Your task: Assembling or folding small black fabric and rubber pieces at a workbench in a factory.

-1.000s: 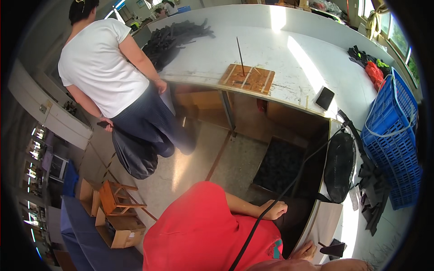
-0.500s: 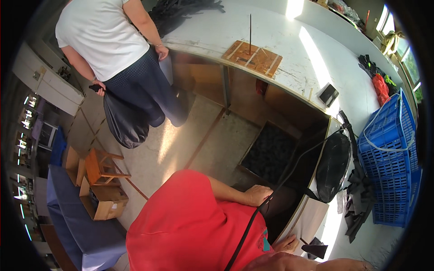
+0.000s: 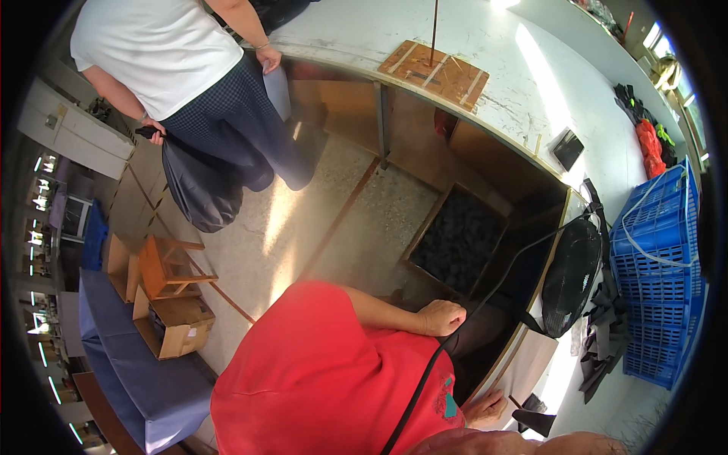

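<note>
My left hand (image 3: pixel 443 318) is a closed fist in front of my red shirt (image 3: pixel 303 371). Whatever is in it, if anything, is hidden. A black cord (image 3: pixel 434 362) runs past it toward a black mesh bag (image 3: pixel 571 277) hanging at the table edge. Lower right, my right hand (image 3: pixel 487 409) rests at the edge of a pale board (image 3: pixel 525 365), fingers bent and pressed together; what they grip does not show. Beside it are a thin dark rod (image 3: pixel 516 402) and a black, wedge-shaped piece (image 3: pixel 535 421).
A co-worker in a white shirt (image 3: pixel 155 57) stands far left with a black sack (image 3: pixel 199 186). The curved white table (image 3: pixel 523 98) bears a rod on a wooden board (image 3: pixel 436 74), a dark phone-like object (image 3: pixel 568 149) and a blue crate (image 3: pixel 658 284). A dark-filled box (image 3: pixel 459 241) sits below.
The whole view has shifted slightly. My left hand has moved a little up and right, its fingers more curled. My right hand stays by the board.
</note>
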The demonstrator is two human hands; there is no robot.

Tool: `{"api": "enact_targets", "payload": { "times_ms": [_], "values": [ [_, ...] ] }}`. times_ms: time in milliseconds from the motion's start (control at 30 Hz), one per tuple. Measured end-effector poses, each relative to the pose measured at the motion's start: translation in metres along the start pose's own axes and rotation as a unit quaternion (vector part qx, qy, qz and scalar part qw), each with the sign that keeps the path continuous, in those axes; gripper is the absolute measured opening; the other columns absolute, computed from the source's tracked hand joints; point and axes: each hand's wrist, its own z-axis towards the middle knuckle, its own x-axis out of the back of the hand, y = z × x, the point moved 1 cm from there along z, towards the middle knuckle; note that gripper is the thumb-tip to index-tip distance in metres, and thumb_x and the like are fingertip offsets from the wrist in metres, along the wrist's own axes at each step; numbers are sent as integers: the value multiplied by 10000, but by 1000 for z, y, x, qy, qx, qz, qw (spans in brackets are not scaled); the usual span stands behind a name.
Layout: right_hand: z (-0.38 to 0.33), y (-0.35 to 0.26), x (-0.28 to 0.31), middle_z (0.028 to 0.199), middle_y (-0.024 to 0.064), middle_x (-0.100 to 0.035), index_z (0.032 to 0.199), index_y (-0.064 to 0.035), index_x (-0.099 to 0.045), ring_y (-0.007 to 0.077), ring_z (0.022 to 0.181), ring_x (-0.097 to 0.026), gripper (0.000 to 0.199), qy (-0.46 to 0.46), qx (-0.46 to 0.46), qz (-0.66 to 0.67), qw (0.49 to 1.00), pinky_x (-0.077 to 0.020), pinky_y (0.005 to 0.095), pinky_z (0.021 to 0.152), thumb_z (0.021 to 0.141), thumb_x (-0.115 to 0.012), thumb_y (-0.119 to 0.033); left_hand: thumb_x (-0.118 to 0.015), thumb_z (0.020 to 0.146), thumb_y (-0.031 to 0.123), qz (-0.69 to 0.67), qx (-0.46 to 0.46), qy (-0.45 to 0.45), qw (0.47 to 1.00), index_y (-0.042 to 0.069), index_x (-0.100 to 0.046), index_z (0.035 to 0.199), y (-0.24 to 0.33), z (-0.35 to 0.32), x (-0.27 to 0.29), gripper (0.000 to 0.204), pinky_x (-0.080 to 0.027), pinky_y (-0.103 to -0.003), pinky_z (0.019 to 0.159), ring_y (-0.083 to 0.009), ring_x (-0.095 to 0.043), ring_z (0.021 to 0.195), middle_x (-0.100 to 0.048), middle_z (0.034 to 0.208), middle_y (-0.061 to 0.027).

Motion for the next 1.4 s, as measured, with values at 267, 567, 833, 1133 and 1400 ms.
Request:
{"api": "enact_targets", "payload": {
  "times_ms": [267, 567, 833, 1133, 1400],
  "values": [
    [0, 8, -3, 654, 211, -489, 713, 16, -506, 370, 603, -481, 321, -13, 8, -31, 999, -368, 437, 536, 913, -454, -231, -538, 724, 114, -44, 15, -8, 999, 58, -559, 712, -7, 0, 9, 61, -443, -418, 609, -326, -576, 706, -593, 708, -115],
    [-1, -6, -2, 659, 201, -502, 739, 0, -509, 362, 600, -492, 331, -24, -36, -33, 999, -384, 423, 537, 924, -427, -262, -549, 712, 89, -29, -3, -1, 1000, 74, -544, 721, -11, 3, 14, 18, -470, -399, 619, -300, -595, 693, -596, 706, -90],
    [-4, 9, -5, 631, 191, -490, 712, 9, -511, 348, 558, -477, 322, -14, -17, -15, 1000, -361, 423, 501, 920, -444, -227, -535, 693, 100, -59, 7, -4, 998, 53, -563, 703, -12, 3, 16, 56, -457, -395, 617, -302, -589, 694, -606, 709, -106],
    [-7, 19, -8, 619, 182, -470, 709, 18, -505, 339, 563, -468, 315, -6, -6, -23, 1000, -360, 412, 513, 916, -461, -215, -559, 741, 113, -51, -11, -22, 998, 63, -556, 734, -19, 3, 9, 50, -475, -404, 621, -307, -597, 692, -598, 705, -103],
    [-6, 14, -7, 628, 172, -477, 728, 15, -514, 325, 558, -465, 290, 13, 29, -18, 999, -364, 410, 515, 912, -476, -206, -560, 735, 108, -51, -6, -27, 998, 60, -554, 730, -23, 2, 4, 49, -470, -403, 632, -314, -593, 698, -603, 712, -104]
  ]
}}
